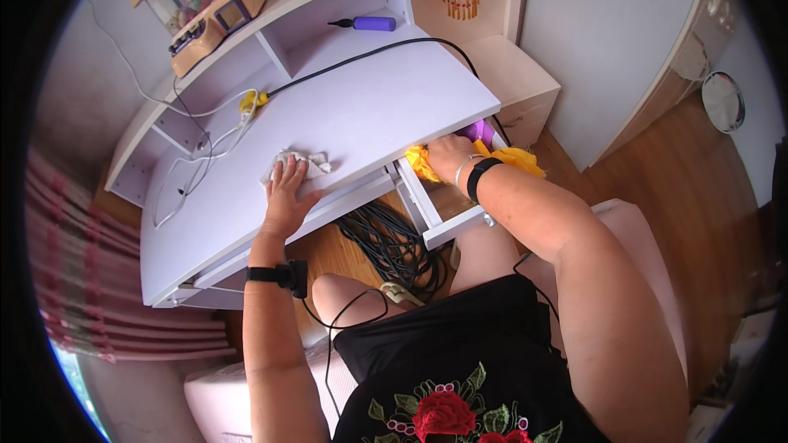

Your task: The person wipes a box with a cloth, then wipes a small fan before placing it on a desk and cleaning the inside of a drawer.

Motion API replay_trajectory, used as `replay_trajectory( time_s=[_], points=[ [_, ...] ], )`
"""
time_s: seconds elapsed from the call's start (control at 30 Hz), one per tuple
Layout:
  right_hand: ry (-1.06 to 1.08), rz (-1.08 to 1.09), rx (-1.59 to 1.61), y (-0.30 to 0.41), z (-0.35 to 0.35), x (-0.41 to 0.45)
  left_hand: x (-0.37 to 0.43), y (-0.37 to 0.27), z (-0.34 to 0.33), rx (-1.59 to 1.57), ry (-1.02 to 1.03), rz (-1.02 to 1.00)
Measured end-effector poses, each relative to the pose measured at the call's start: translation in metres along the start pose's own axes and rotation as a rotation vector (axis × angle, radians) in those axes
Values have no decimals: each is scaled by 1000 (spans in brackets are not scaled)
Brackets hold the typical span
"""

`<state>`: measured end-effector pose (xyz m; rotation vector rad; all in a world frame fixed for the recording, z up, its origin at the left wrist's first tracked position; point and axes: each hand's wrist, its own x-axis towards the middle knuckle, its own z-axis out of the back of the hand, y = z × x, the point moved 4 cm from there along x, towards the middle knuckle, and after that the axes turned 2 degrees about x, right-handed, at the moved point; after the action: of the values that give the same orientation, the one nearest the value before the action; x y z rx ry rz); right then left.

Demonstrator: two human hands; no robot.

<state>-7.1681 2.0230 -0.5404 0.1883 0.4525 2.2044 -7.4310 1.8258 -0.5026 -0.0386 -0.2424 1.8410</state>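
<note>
My left hand (287, 194) rests flat on the white desk top (369, 98), its fingertips on a crumpled white cloth or tissue (315, 163). Thumb and fingers are spread without gripping it. To the right, a small white drawer (452, 227) is pulled out from under the desk. My right hand (451, 157) reaches inside it, closed on bunched yellow fabric (517, 160) that shows on both sides of the hand. Its fingertips are hidden. Behind that hand a purple item (479, 131) sits in the drawer, partly covered.
A black cable (375, 49) crosses the desk to a yellow socket (251, 101) with white cords. On the shelf lies a purple hand pump (372, 23); above stands a toy claw machine (206, 31). Coiled black cable (394, 246) lies under the desk. A bedside cabinet (523, 86) stands behind the drawer.
</note>
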Motion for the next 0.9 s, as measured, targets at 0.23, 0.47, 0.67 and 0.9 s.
replay_trajectory(
  time_s=[0.23,0.47,0.67,0.9],
  points=[
    [334,187,-29,2,16,-5,0,-4,2,-32,5,-3],
    [75,404,-349,1,66,-63,-1,-10,3,-23,-16,-9],
    [199,292,-225,13,114,-93,-6,1,-3,15,-33,-7],
    [159,469,97,1,58,-67,-3,-9,3,-4,-12,22]
  ],
)
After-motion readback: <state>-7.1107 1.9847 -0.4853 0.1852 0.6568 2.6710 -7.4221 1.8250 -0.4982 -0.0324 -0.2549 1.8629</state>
